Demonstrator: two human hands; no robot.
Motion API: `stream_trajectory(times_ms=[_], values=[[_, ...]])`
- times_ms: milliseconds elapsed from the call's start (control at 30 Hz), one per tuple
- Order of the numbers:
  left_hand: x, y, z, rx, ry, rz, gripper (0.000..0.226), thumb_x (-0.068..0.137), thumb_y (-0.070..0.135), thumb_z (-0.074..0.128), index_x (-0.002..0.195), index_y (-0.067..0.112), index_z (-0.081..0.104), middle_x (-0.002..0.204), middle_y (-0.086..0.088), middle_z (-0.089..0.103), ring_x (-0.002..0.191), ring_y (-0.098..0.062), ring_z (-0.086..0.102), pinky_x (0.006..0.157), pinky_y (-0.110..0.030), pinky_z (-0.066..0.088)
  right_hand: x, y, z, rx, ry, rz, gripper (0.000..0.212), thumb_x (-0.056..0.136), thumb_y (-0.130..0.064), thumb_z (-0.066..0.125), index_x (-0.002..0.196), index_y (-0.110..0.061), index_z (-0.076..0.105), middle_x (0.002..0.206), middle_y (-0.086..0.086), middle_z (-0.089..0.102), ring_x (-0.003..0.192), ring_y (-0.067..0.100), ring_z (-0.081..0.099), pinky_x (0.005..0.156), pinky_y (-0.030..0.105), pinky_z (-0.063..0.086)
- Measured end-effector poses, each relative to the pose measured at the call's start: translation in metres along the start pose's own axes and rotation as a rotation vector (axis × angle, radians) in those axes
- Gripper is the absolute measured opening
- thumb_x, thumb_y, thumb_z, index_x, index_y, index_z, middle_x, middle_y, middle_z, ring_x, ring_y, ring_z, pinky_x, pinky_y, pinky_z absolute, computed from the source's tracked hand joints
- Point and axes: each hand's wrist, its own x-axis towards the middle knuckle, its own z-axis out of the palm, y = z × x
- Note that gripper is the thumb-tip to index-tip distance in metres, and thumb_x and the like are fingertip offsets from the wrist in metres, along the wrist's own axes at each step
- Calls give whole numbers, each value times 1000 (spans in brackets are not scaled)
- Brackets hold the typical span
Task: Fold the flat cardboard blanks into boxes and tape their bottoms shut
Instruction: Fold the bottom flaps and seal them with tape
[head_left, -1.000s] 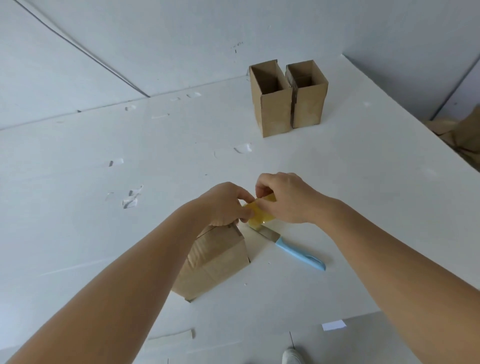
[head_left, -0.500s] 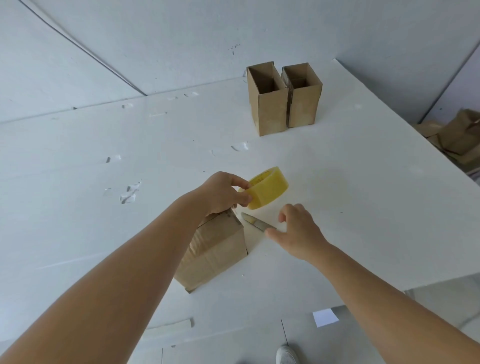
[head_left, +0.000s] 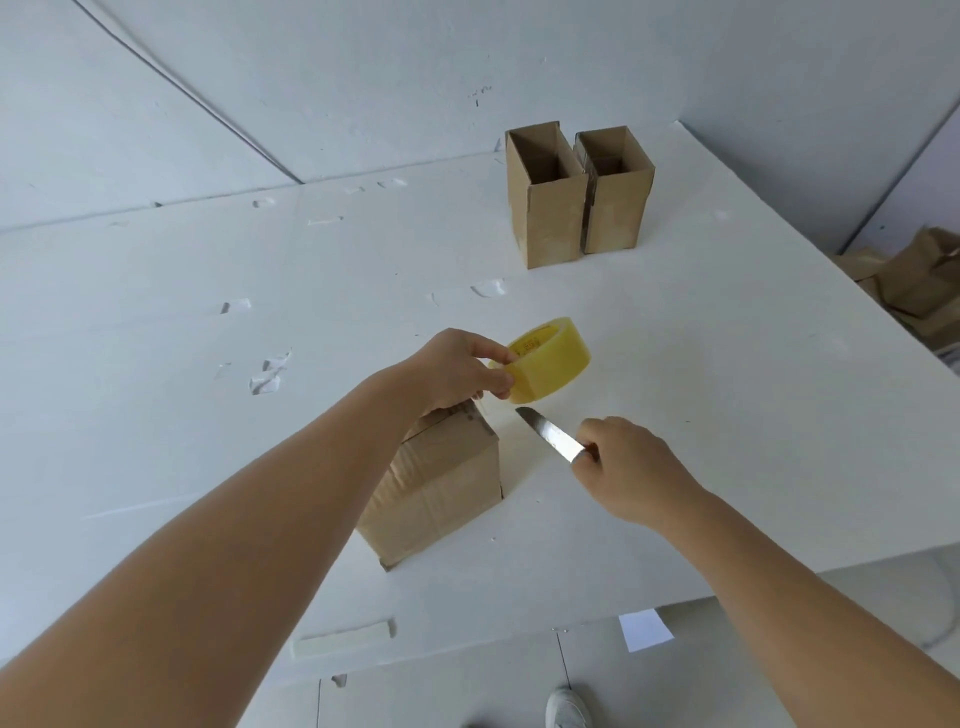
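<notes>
Lifted since the earlier frame, knife (head_left: 551, 435) gripped in right hand (head_left: 631, 467) nears light, stiff tape roll (head_left: 550, 359) pinched by left hand (head_left: 457, 370) above centre-frame box (head_left: 436, 488); thin cardboard, best held by its edges.

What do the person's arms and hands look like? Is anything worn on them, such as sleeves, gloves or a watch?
Both arms are bare along all of their visible length: no sleeve shows. The left hand and the right hand wear no gloves. No watch, bracelet or ring is visible on either wrist or on the fingers that show.
</notes>
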Motion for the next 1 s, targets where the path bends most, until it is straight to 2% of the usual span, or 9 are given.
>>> stream_trajectory(times_ms=[100, 233, 333, 467, 667, 733, 800, 867, 1000], values=[[-1, 1, 2, 22, 16, 13, 22, 80, 15, 69, 99, 24, 73, 72, 6, 71, 69, -8, 52, 63, -18, 40, -19, -1, -23, 70, -5, -1, 28, 89, -28, 48, 63, -22, 39, 57, -4, 46, 52, 15, 40, 46, 26, 28], [-2, 1, 3, 30, 16, 46, 20, 79, 16, 68, 94, 28, 72, 71, 6, 70, 74, -10, 53, 66, -21, 40, -33, -13, -43, 82, 115, 0, 26, 88, -34, 50, 66, -21, 45, 53, -2, 48, 50, 18, 42, 47, 29, 32], [-4, 1, 4, 21, 16, 75, 19, 78, 16, 69, 90, 30, 72, 69, 7, 71, 74, -9, 55, 69, -22, 40, -29, -30, -47, -43, 169, 0, 25, 91, -34, 45, 73, -18, 47, 56, -1, 48, 51, 20, 42, 44, 29, 27], [-5, 0, 3, -12, 43, 103, 19, 79, 16, 72, 85, 34, 71, 63, 9, 68, 69, -11, 51, 61, -21, 38, -22, -49, -47, -227, 173, -6, 26, 96, -31, 38, 73, -21, 35, 57, -5, 38, 49, 15, 33, 43, 28, 18], [-4, -2, 4, -9, 43, 120, 17, 80, 17, 72, 86, 33, 71, 74, -1, 70, 70, -11, 51, 59, -20, 38, -15, -67, -51, -365, 132, -31, 14, 96, -18, 41, 82, -20, 38, 63, -5, 33, 61, 20, 41, 45, 26, 18], [-4, -1, 6, -20, 40, 125, 18, 79, 14, 72, 87, 30, 72, 73, 0, 71, 71, -11, 55, 67, -22, 44, -11, -70, -48, -375, 53, -24, 11, 94, -14, 43, 84, -20, 42, 69, -4, 41, 70, 22, 50, 52, 26, 28], [-3, -1, 6, -71, 38, 125, 19, 79, 12, 72, 87, 29, 72, 71, 1, 72, 76, -10, 59, 81, -26, 46, -11, -71, -32, -420, -78, -43, 10, 91, -10, 46, 93, -17, 52, 87, 0, 55, 85, 23, 59, 63, 28, 36], [-3, 0, 3, -111, 43, 131, 20, 78, 12, 72, 83, 32, 72, 72, 0, 73, 77, -9, 58, 80, -26, 44, -3, -61, -15, -379, -123, -16, 7, 93, -13, 47, 96, -16, 53, 93, 2, 59, 83, 23, 58, 64, 27, 36], [-2, 1, 3, -109, 46, 109, 20, 79, 15, 74, 83, 34, 70, 77, -2, 74, 76, -7, 57, 73, -23, 41, 14, -38, 11, -215, -32, 58, 14, 96, -21, 41, 82, -19, 40, 69, -4, 45, 68, 22, 46, 48, 27, 23]])
